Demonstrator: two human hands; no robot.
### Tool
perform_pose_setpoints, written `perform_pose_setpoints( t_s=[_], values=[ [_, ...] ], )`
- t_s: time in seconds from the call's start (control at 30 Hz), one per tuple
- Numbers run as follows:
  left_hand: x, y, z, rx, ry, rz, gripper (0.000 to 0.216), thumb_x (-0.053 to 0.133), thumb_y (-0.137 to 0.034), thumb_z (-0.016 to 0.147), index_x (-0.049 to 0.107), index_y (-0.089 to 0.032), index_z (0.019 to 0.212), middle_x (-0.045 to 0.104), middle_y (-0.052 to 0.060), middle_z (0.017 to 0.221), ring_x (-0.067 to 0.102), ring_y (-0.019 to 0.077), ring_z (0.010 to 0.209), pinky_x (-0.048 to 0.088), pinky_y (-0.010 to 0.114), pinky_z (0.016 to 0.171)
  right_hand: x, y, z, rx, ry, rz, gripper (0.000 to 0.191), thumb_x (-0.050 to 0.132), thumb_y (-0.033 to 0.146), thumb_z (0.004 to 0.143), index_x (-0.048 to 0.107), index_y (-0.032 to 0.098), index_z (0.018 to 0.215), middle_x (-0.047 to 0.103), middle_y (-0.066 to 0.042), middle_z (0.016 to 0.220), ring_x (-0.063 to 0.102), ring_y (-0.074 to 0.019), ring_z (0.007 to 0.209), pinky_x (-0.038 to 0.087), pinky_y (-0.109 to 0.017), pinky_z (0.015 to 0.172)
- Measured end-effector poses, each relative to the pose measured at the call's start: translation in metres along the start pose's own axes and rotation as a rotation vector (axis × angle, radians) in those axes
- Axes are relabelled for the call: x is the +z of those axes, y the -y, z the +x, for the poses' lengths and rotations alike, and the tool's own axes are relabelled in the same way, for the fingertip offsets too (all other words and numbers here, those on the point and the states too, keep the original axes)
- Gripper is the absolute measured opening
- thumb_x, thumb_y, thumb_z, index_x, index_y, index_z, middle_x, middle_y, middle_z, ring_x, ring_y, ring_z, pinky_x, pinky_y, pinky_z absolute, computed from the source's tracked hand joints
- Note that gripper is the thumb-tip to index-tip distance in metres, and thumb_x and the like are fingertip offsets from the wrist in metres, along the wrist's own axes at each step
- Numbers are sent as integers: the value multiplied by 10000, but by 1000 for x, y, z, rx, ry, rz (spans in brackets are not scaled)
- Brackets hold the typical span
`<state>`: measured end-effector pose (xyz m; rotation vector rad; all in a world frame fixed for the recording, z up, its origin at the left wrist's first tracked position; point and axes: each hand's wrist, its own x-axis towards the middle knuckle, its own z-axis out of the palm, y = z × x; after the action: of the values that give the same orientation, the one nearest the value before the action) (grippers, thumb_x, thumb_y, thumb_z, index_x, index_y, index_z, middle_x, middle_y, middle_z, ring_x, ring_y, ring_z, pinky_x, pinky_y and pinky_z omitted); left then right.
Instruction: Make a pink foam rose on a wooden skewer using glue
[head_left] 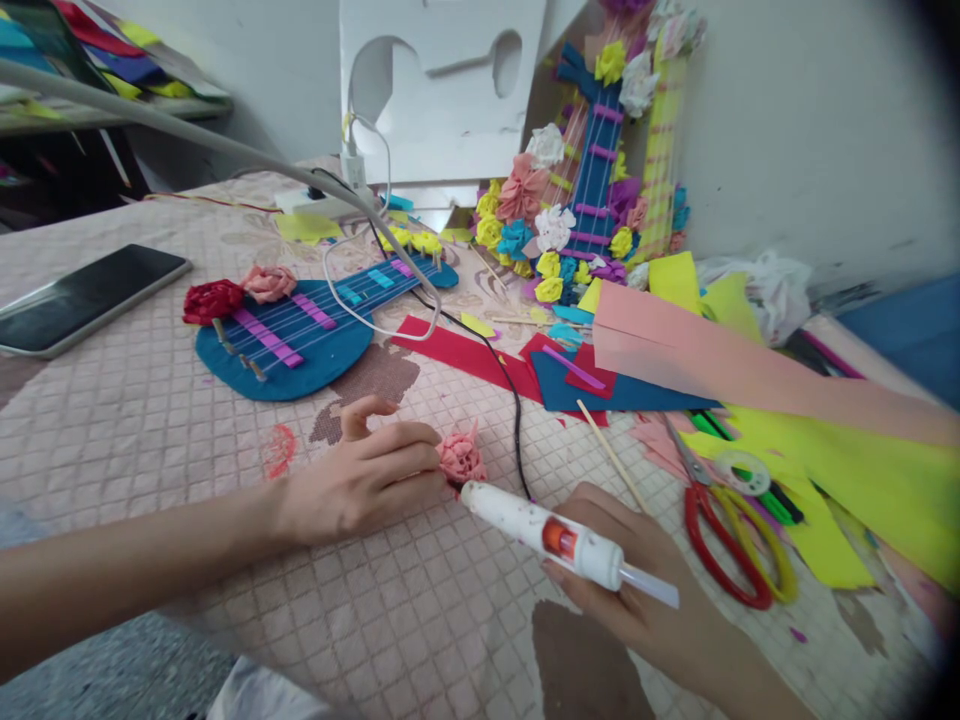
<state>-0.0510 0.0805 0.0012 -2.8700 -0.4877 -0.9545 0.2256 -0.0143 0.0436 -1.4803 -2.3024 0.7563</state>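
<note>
Paper flower sits at the centre of my feed, so I take it as the middle of the dial, with twelve at the far side of the table. Dusty pink and crumpled, it is on or just above the quilted cloth; I can't tell which.

At nine o'clock the left hand reaches in with its lower fingers close together, tips against the flower, and one upper finger curled clear. I read that as a steadying touch from the side away from the heat. Whether the tips pinch or merely press, I can't tell.

From four o'clock the right hand has its fingers wrapped around a white glue gun, whose nose points toward ten. The dark tip is right by the flower's lower edge; contact is too small for me to judge. Held low and slanted, the gun probably gives finer aim, and its glue stick juts out behind.

A black cord bends away past one o'clock, seemingly the gun's lead, leaving the near cloth free of cable. Scissors lie around four o'clock, handles nearest me, likely for easy pickup. Toward eleven, a blue paper guitar lies flat, perhaps set beyond the hands to spare its strings.
</note>
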Motion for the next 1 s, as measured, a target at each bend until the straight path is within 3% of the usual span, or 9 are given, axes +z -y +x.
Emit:
perform_pose_setpoints(
  t_s=[1.0],
  values=[
    [-5, 0, 6, -26, 11, -50, 229, 393, -164, 974, 610, -239, 975, 688, -13, 909, 556, 151, 1011, 328, 334, 909, -3, -2, -5, 12, -42, -24, 159, 476, 330, 904, 455, 223, 789, 509, 12, 739, 530, -138, 655, 391, -255, 549]
  ],
)
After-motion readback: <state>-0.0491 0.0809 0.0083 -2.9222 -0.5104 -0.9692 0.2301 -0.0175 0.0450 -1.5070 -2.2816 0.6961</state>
